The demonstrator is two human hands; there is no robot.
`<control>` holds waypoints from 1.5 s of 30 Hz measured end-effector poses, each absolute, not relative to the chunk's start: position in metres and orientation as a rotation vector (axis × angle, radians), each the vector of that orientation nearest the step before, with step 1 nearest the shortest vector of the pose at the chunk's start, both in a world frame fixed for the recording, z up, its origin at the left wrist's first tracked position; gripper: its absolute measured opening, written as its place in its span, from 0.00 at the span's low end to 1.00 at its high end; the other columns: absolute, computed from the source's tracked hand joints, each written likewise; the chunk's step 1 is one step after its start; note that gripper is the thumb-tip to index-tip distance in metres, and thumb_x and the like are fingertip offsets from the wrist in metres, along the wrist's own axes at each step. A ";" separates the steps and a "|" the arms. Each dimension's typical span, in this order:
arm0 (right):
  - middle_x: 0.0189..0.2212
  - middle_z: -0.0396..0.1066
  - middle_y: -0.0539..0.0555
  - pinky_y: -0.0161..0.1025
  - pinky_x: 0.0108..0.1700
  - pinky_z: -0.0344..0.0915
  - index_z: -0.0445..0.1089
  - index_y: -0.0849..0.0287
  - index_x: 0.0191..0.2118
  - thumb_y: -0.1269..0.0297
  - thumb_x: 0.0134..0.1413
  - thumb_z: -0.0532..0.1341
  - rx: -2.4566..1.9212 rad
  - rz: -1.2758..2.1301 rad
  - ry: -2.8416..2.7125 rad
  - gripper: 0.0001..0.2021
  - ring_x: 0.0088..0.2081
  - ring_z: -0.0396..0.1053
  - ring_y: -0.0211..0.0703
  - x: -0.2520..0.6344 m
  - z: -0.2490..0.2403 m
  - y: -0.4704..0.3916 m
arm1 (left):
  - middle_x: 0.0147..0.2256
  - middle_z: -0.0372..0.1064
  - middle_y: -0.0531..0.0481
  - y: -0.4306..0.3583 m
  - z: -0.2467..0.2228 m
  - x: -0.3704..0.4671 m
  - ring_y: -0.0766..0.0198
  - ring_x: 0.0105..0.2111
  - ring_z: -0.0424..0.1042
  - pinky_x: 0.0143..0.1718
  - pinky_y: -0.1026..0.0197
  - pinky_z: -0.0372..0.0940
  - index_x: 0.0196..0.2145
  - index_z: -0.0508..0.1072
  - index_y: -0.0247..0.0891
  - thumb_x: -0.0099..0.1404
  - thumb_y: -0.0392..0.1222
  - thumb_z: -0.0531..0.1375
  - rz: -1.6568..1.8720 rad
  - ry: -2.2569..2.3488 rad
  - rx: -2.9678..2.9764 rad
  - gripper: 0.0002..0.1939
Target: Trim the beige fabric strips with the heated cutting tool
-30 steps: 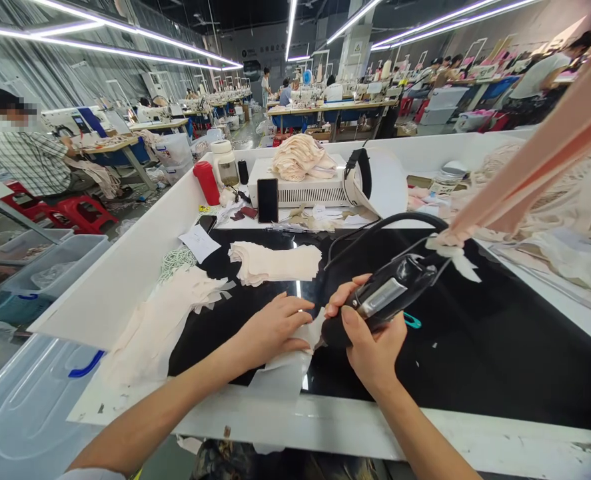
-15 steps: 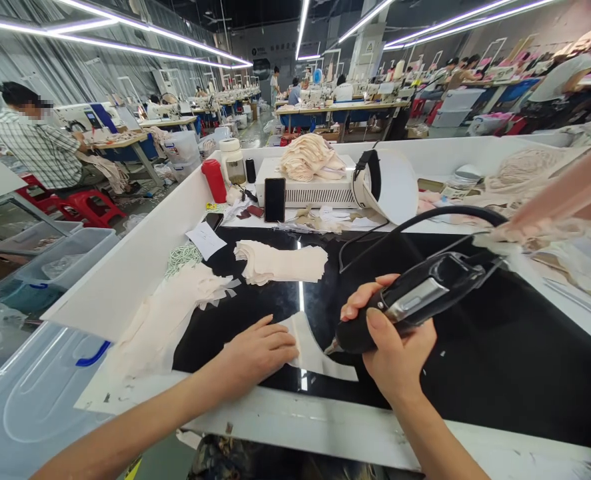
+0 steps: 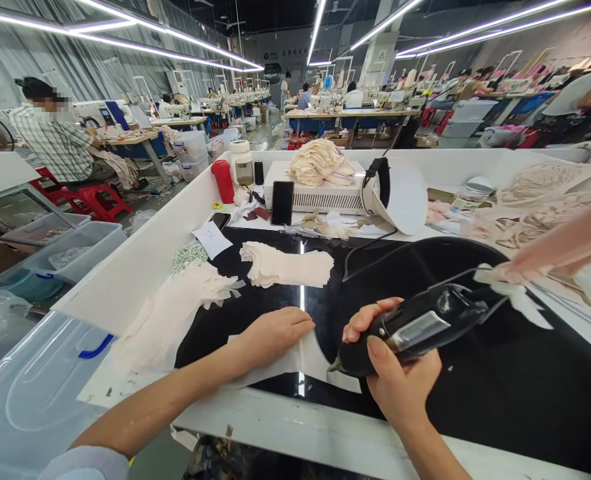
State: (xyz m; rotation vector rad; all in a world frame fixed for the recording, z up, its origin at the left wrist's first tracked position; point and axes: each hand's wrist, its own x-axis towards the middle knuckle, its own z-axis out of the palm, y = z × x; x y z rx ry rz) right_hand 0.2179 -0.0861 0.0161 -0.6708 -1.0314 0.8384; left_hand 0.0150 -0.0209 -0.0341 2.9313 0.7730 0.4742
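Note:
My left hand (image 3: 278,337) is over a pale fabric piece (image 3: 318,363) with a curved edge, its fingers drawn together at the piece's upper corner. Part of that fabric is hidden beneath the hand and wrist. In my right hand (image 3: 400,380) is a black corded handheld power tool (image 3: 415,327) with a silver plate on its side, gripped around the body. Its pointed metal tip is at the fabric's curved edge; whether it touches cannot be made out. Beyond my left hand lies a stack of cut cream fabric pieces (image 3: 288,265), and a larger pile (image 3: 162,320) spreads to the left.
A black work surface (image 3: 480,400) lies within white raised walls (image 3: 140,267). At the back stand a phone (image 3: 282,203), a white vented box (image 3: 328,198) topped with cream fabric (image 3: 320,163), a visor (image 3: 405,197) and a red cup (image 3: 222,181). A person (image 3: 50,137) sits far left.
My left hand has slid right and up to the fabric's upper corner, its spread fingers now together. The tool's tip has shifted slightly down along the curved edge. The camera view has shifted slightly.

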 end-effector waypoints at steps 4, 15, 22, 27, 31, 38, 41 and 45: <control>0.33 0.74 0.50 0.40 0.35 0.76 0.73 0.51 0.51 0.62 0.61 0.74 -0.666 0.826 -1.040 0.16 0.31 0.74 0.40 0.224 0.016 -0.092 | 0.54 0.78 0.41 -0.021 -0.035 0.010 0.57 0.55 0.79 0.59 0.56 0.75 0.54 0.75 0.33 0.80 0.30 0.56 0.447 0.731 2.996 0.11; 0.31 0.72 0.48 0.41 0.31 0.76 0.73 0.52 0.52 0.60 0.59 0.74 -0.695 0.769 -1.030 0.18 0.29 0.71 0.40 0.229 0.022 -0.098 | 0.56 0.79 0.40 -0.023 -0.046 0.002 0.56 0.56 0.79 0.63 0.52 0.73 0.57 0.76 0.30 0.80 0.29 0.56 0.667 0.603 3.064 0.13; 0.29 0.73 0.48 0.41 0.29 0.75 0.74 0.53 0.50 0.59 0.55 0.76 -0.715 0.743 -1.004 0.19 0.28 0.71 0.40 0.231 0.026 -0.097 | 0.54 0.80 0.40 -0.025 -0.049 0.005 0.56 0.57 0.78 0.64 0.53 0.73 0.57 0.76 0.31 0.79 0.30 0.57 0.705 0.604 3.009 0.13; 0.27 0.73 0.47 0.40 0.28 0.74 0.74 0.55 0.45 0.58 0.50 0.78 -0.740 0.721 -0.956 0.19 0.25 0.70 0.40 0.228 0.036 -0.086 | 0.55 0.80 0.40 -0.026 -0.056 0.007 0.56 0.58 0.78 0.63 0.54 0.73 0.57 0.76 0.31 0.80 0.30 0.56 0.721 0.622 2.969 0.13; 0.26 0.73 0.45 0.39 0.28 0.73 0.73 0.54 0.43 0.59 0.48 0.78 -0.747 0.649 -0.874 0.19 0.25 0.70 0.39 0.220 0.043 -0.063 | 0.56 0.79 0.40 -0.028 -0.060 0.009 0.56 0.59 0.78 0.63 0.54 0.73 0.57 0.76 0.31 0.80 0.31 0.57 0.750 0.659 2.933 0.13; 0.28 0.73 0.45 0.39 0.30 0.73 0.72 0.53 0.44 0.60 0.48 0.77 -0.726 0.651 -0.846 0.19 0.26 0.71 0.39 0.205 0.036 -0.031 | 0.56 0.79 0.43 -0.029 -0.056 0.011 0.58 0.57 0.78 0.63 0.56 0.73 0.56 0.77 0.31 0.81 0.32 0.55 0.793 0.650 2.903 0.13; 0.28 0.73 0.44 0.39 0.30 0.72 0.71 0.53 0.44 0.61 0.49 0.76 -0.732 0.664 -0.849 0.19 0.26 0.71 0.39 0.202 0.034 -0.029 | 0.55 0.79 0.44 -0.030 -0.052 0.012 0.60 0.55 0.79 0.62 0.58 0.74 0.54 0.77 0.32 0.81 0.31 0.53 0.818 0.657 2.891 0.13; 0.28 0.74 0.44 0.40 0.30 0.72 0.72 0.52 0.44 0.61 0.49 0.76 -0.724 0.660 -0.866 0.19 0.26 0.71 0.39 0.201 0.031 -0.028 | 0.53 0.79 0.44 -0.032 -0.049 0.012 0.61 0.53 0.80 0.60 0.58 0.75 0.53 0.77 0.32 0.82 0.31 0.53 0.828 0.667 2.883 0.13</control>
